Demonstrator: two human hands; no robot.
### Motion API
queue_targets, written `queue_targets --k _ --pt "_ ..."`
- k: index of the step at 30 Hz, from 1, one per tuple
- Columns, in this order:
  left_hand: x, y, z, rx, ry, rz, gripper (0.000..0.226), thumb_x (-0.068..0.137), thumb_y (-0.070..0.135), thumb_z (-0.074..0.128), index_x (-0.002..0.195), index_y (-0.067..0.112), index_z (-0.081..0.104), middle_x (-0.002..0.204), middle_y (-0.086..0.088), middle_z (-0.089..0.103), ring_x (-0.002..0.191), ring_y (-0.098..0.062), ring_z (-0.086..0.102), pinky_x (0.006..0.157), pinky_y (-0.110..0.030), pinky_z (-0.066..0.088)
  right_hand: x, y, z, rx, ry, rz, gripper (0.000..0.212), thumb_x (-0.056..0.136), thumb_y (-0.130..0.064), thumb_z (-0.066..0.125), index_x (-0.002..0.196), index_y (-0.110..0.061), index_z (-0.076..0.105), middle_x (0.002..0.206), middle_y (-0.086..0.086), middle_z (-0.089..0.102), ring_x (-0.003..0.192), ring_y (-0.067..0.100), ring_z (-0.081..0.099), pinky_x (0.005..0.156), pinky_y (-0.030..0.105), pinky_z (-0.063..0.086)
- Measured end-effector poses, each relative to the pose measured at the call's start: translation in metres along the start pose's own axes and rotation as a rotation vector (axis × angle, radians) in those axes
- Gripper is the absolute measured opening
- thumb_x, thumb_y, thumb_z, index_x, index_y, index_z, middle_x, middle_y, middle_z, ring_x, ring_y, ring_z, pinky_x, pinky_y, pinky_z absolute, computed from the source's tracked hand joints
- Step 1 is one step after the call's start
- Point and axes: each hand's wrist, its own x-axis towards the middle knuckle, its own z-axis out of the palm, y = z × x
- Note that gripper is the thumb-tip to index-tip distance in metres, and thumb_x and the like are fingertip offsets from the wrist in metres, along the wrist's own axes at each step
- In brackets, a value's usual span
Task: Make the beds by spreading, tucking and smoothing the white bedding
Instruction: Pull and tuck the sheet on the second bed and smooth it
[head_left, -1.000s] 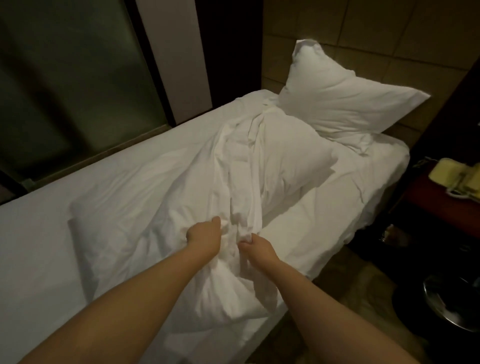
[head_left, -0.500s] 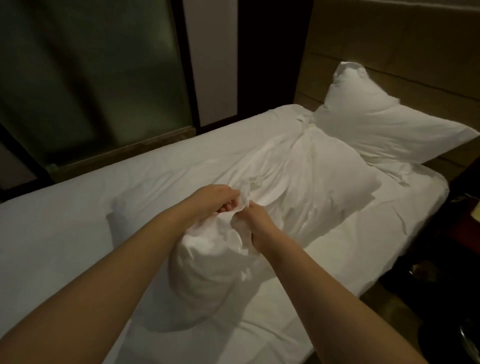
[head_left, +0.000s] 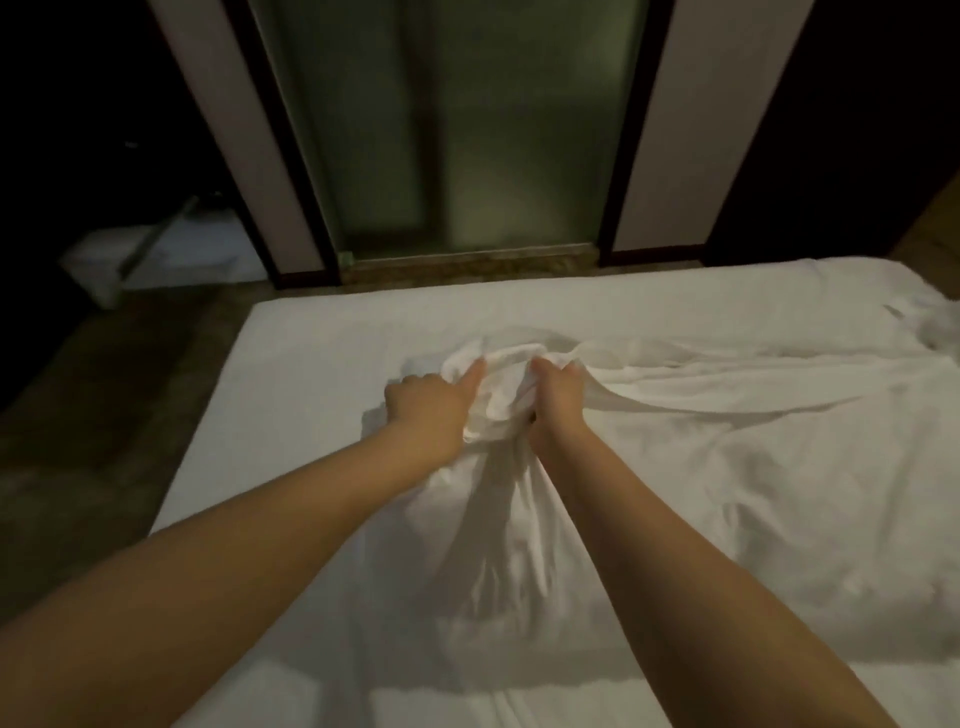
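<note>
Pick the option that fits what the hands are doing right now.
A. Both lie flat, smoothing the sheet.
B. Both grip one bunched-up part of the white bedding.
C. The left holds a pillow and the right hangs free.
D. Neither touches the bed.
B: the left hand and the right hand both clutch the gathered bunch of white bedding on the bed.

Bunched between the fingers (head_left: 474, 375), the white bedding (head_left: 675, 467) is matt, creased cloth. Left of them the sheet (head_left: 311, 353) is smooth cloth. Beyond them a frosted glass panel (head_left: 467, 156) has a dull sheen.
</note>
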Motion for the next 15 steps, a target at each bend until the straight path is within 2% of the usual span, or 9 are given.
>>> queue_targets --k 2,4,6,7,9,10,12,13,15 --pt "0.031 -0.022 -0.006 0.051 0.130 0.015 0.073 0.097 0.029 0.045 0.150 0.031 -0.005 0.124 -0.014 0.053 0.106 -0.030 0.055 0.081 -0.037 0.042 0.017 -0.013 0.011 0.028 -0.004 -0.027 0.020 0.097 -0.013 0.047 0.117 -0.012 0.044 0.100 0.008 0.057 0.098 0.025 0.056 0.091 0.037 0.048" --pt "0.067 -0.041 -0.025 0.127 0.293 0.014 0.071 0.095 0.028 0.050 0.150 0.029 0.005 0.119 -0.011 0.056 0.104 -0.028 0.054 0.079 -0.036 0.041 0.036 -0.034 0.023 0.034 -0.018 -0.100 0.025 0.099 -0.018 0.046 0.122 -0.011 0.046 0.111 0.008 0.057 0.104 0.024 0.056 0.093 0.036 0.048" --pt "0.109 -0.050 -0.049 0.106 0.367 -0.038 0.066 0.092 0.028 0.055 0.146 0.028 0.017 0.120 -0.010 0.057 0.108 -0.029 0.052 0.083 -0.039 0.038 0.061 -0.056 0.036 -0.087 -0.062 -0.249 0.021 0.101 -0.026 0.042 0.117 -0.016 0.050 0.111 0.004 0.056 0.105 0.022 0.054 0.088 0.032 0.047" --pt "0.134 -0.052 -0.057 0.077 0.362 -0.090 0.062 0.091 0.028 0.056 0.143 0.027 0.021 0.121 -0.010 0.057 0.111 -0.030 0.051 0.088 -0.042 0.037 0.073 -0.065 0.040 -0.180 -0.099 -0.357 0.023 0.101 -0.029 0.041 0.119 -0.020 0.050 0.117 0.000 0.056 0.109 0.020 0.052 0.090 0.031 0.045" --pt "0.181 -0.055 -0.058 0.014 0.289 -0.197 0.053 0.092 0.023 0.052 0.139 0.025 0.029 0.126 -0.009 0.056 0.118 -0.030 0.046 0.097 -0.046 0.032 0.093 -0.064 0.038 -0.539 -0.149 -0.539 0.042 0.100 -0.039 0.038 0.141 -0.029 0.035 0.144 -0.004 0.041 0.130 0.017 0.041 0.109 0.037 0.035" --pt "0.200 -0.054 -0.051 -0.006 0.239 -0.240 0.049 0.093 0.022 0.050 0.138 0.024 0.031 0.129 -0.009 0.055 0.122 -0.030 0.044 0.100 -0.047 0.030 0.102 -0.053 0.029 -0.806 -0.142 -0.596 0.052 0.100 -0.045 0.035 0.148 -0.032 0.022 0.154 -0.006 0.028 0.140 0.017 0.030 0.117 0.042 0.023" --pt "0.228 -0.049 -0.028 -0.010 0.156 -0.288 0.047 0.094 0.022 0.045 0.139 0.025 0.032 0.136 -0.009 0.051 0.127 -0.029 0.040 0.103 -0.048 0.028 0.113 -0.017 -0.005 -1.299 -0.137 -0.622 0.059 0.098 -0.053 0.021 0.152 -0.035 0.004 0.161 -0.007 0.005 0.148 0.017 0.008 0.118 0.046 0.002" --pt "0.240 -0.046 -0.015 -0.009 0.135 -0.295 0.047 0.095 0.024 0.043 0.140 0.026 0.031 0.138 -0.008 0.049 0.129 -0.029 0.038 0.104 -0.048 0.027 0.118 0.000 -0.026 -1.443 -0.144 -0.592 0.062 0.095 -0.056 0.011 0.152 -0.035 0.000 0.161 -0.006 0.000 0.148 0.017 0.001 0.117 0.047 -0.003" --pt "0.257 -0.040 0.004 -0.023 0.121 -0.298 0.045 0.095 0.028 0.041 0.139 0.027 0.031 0.138 -0.008 0.047 0.129 -0.029 0.037 0.104 -0.049 0.026 0.129 0.026 -0.064 -1.579 -0.120 -0.539 0.074 0.082 -0.060 -0.005 0.152 -0.035 -0.003 0.161 -0.005 -0.004 0.148 0.017 -0.006 0.116 0.049 -0.007"
